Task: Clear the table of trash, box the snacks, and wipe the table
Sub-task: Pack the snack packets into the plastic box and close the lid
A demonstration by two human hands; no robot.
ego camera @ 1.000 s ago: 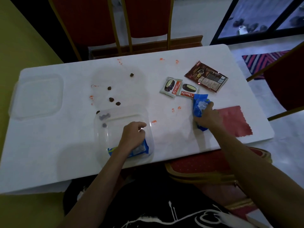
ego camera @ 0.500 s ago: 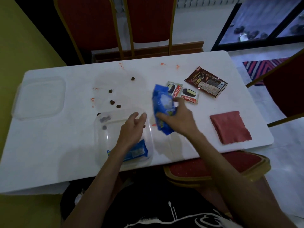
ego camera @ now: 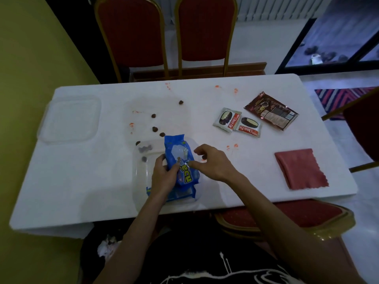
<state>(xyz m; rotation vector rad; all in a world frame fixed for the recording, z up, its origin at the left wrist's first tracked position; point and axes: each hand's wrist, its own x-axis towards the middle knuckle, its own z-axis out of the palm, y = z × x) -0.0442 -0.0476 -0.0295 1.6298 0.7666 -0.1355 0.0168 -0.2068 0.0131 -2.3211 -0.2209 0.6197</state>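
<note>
We hold the blue crinkly snack packet [ego camera: 180,160] in both hands, left hand [ego camera: 164,177] and right hand [ego camera: 213,162] pinching it, its long axis pointing away over the clear plastic box [ego camera: 139,181].

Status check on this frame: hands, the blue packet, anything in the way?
Both hands, left and right, grip blue snack packet over clear container. Second blue packet inside. Nothing blocking.

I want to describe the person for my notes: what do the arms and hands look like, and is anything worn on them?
Both forearms are bare: no sleeves, gloves, watch or rings show on the left hand or the right hand. Below them, the dark clothing has a white line print.
</note>
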